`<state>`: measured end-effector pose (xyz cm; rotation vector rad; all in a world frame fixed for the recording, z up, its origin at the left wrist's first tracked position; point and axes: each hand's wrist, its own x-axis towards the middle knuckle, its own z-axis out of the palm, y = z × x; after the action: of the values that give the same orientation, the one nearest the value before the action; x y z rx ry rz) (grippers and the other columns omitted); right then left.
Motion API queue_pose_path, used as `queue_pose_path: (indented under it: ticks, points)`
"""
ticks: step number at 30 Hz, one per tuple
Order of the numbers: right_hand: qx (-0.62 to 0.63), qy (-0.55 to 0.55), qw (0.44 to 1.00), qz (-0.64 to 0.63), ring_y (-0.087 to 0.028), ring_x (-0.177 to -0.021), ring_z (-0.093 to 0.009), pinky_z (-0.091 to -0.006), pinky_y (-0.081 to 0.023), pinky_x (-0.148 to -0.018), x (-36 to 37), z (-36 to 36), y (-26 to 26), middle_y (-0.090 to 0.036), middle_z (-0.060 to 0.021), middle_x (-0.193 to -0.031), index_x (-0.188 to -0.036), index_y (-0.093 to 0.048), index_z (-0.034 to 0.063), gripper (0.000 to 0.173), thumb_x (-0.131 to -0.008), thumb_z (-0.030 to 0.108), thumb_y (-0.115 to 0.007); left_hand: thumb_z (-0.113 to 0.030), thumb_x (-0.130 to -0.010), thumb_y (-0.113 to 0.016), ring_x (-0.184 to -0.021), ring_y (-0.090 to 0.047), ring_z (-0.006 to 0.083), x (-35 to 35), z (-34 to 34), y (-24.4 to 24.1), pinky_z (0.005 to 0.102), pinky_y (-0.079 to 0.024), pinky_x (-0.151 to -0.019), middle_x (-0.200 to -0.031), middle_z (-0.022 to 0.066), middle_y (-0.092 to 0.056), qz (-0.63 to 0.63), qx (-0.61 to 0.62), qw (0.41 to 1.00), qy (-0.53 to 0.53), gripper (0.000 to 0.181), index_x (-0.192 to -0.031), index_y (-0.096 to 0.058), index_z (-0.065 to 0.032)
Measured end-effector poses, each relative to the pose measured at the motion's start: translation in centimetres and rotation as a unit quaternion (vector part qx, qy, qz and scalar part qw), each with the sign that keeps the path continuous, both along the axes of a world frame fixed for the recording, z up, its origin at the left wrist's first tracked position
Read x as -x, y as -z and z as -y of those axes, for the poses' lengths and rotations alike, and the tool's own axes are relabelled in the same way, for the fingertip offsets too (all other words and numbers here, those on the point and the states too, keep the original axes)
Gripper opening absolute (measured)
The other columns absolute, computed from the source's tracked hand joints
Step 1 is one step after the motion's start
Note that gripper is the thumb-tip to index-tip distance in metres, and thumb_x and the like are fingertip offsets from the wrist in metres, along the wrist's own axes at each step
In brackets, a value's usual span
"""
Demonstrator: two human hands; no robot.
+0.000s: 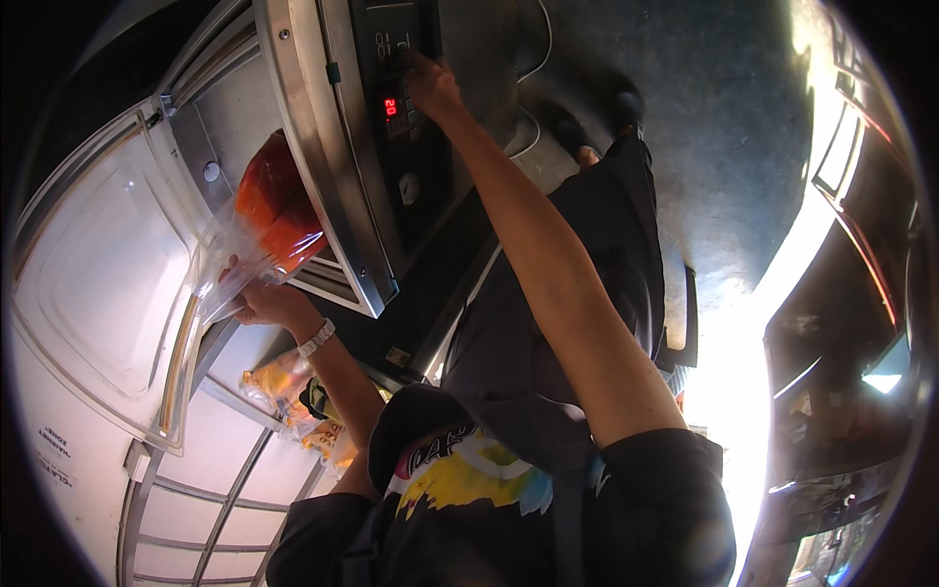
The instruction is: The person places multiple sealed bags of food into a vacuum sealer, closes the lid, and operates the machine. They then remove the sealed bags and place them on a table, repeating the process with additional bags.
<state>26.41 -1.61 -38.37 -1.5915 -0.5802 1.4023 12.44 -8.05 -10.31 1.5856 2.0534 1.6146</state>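
My left hand [268,301], with a watch [317,338] on its wrist, grips the gathered mouth of a clear plastic bag [227,271]. The bag's red-orange contents [277,198] rest in the open metal chamber of a machine that looks like a vacuum sealer [323,154]. What the contents are I cannot tell. A clear domed lid [110,257] stands raised on the far side of the chamber. My right hand [434,86] reaches the dark control panel [411,147], a finger at its upper part near a red lit display [390,108]. Nothing shows in this hand.
Filled plastic bags [279,381] with orange-yellow contents lie beside my left forearm. White wall panels [205,513] with metal strips are at the lower left. A white cable [535,132] runs near the dark floor [704,147]. Bright light falls along the right side.
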Motion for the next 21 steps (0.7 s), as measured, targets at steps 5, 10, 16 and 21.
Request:
queue_pose_path:
  ticks: [5,10,16,21]
  points:
    - [0.057,-0.046,0.997,0.005,-0.039,-0.117,-0.037,-0.0514,-0.033,-0.096,-1.8,0.1,-3.7,-0.037,-0.0151,-0.126,-0.126,-0.048,0.0300,0.046,-0.080,0.026,-0.049,-0.003,-0.083,-0.053,-0.094,-0.057,0.0237,-0.1,0.2,0.0,0.0361,-0.047,-0.086,-0.102,0.0168,-0.058,0.012,-0.007,1.000,0.000,0.017,-0.096,-0.058,0.0079]
    - [0.081,-0.090,0.992,0.020,-0.035,-0.122,-0.037,-0.0544,-0.029,-0.099,-2.9,-0.5,-4.2,-0.032,-0.0174,-0.132,-0.124,-0.050,0.0292,0.045,-0.080,0.029,-0.048,-0.002,-0.083,-0.053,-0.095,-0.057,0.0251,0.4,0.0,0.1,0.0372,-0.047,-0.087,-0.103,0.0193,-0.058,-0.027,0.005,1.000,-0.016,0.018,-0.096,-0.056,0.0091]
    - [0.084,-0.121,0.989,-0.007,-0.031,-0.126,-0.035,-0.0590,-0.022,-0.101,-4.3,-0.9,-2.5,-0.030,-0.0175,-0.135,-0.122,-0.051,0.0283,0.041,-0.082,0.033,-0.046,-0.007,-0.082,-0.055,-0.085,-0.059,0.0234,1.8,-0.2,0.2,0.0369,-0.050,-0.080,-0.096,0.0180,-0.061,-0.035,-0.006,0.999,0.010,0.020,-0.098,-0.054,0.0052]
    - [0.113,-0.050,0.989,-0.075,-0.038,-0.123,-0.034,-0.0594,-0.022,-0.100,-3.3,0.7,-2.5,-0.042,-0.0131,-0.129,-0.118,-0.054,0.0248,0.040,-0.080,0.034,-0.047,-0.005,-0.082,-0.055,-0.084,-0.059,0.0227,1.4,-0.3,0.2,0.0366,-0.050,-0.079,-0.096,0.0163,-0.061,-0.027,-0.003,1.000,-0.009,0.017,-0.096,-0.056,0.0055]
